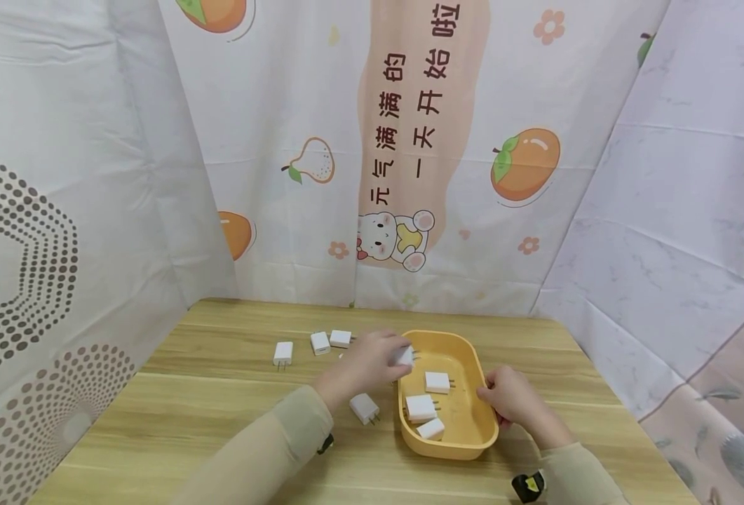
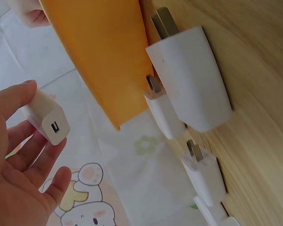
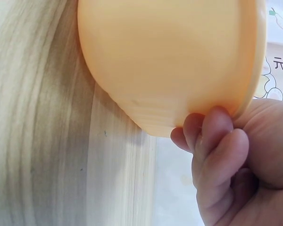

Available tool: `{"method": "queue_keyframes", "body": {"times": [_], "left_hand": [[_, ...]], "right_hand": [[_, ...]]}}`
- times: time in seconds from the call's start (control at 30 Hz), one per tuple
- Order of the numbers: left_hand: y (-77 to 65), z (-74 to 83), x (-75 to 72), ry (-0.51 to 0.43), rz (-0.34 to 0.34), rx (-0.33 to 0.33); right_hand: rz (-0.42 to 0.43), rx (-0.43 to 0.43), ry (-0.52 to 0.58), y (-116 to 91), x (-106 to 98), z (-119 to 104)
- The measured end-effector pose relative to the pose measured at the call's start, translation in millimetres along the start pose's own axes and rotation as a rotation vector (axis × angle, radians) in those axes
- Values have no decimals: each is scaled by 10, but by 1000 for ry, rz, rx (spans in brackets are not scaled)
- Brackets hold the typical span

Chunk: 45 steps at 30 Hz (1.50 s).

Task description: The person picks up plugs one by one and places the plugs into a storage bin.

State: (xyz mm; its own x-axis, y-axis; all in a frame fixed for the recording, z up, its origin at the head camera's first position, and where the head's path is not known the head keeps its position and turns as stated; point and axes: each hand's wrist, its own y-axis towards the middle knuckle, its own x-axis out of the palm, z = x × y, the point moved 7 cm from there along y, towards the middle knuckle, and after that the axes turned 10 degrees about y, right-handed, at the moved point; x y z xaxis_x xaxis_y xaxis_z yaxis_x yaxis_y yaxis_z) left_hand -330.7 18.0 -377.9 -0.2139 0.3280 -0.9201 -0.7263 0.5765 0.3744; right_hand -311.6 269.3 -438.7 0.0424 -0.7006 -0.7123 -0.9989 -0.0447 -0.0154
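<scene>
My left hand (image 1: 374,361) pinches a white USB charger (image 1: 404,355) over the left rim of a yellow plastic bin (image 1: 469,438). In the left wrist view that charger (image 2: 46,115) sits between thumb and fingers, its USB port facing the camera. My right hand (image 1: 515,398) grips the bin's right rim; in the right wrist view the curled fingers (image 3: 221,146) press under the rim from outside. Inside the bin lie several white chargers, among them one charger (image 1: 437,382) near the middle and another (image 1: 431,428) at the near end.
Left of the bin, more white chargers lie on the wooden table (image 1: 220,393): one close by (image 1: 364,408), others farther back, such as the leftmost charger (image 1: 282,353). Patterned curtains (image 1: 296,231) hang behind the table and on both sides.
</scene>
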Motion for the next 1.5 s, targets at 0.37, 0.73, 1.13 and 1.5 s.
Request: {"method": "queue_keyframes", "body": {"times": [0.37, 0.73, 1.13, 1.5], "left_hand": [[109, 165, 170, 44, -31, 36], [177, 238, 340, 103, -146, 25], [216, 245, 511, 178, -210, 57], [212, 223, 551, 192, -245, 54]], "right_hand": [[4, 9, -1, -20, 0, -5], [-2, 11, 0, 4, 1, 14], [9, 7, 8, 27, 5, 34], [15, -12, 14, 30, 5, 44]]}}
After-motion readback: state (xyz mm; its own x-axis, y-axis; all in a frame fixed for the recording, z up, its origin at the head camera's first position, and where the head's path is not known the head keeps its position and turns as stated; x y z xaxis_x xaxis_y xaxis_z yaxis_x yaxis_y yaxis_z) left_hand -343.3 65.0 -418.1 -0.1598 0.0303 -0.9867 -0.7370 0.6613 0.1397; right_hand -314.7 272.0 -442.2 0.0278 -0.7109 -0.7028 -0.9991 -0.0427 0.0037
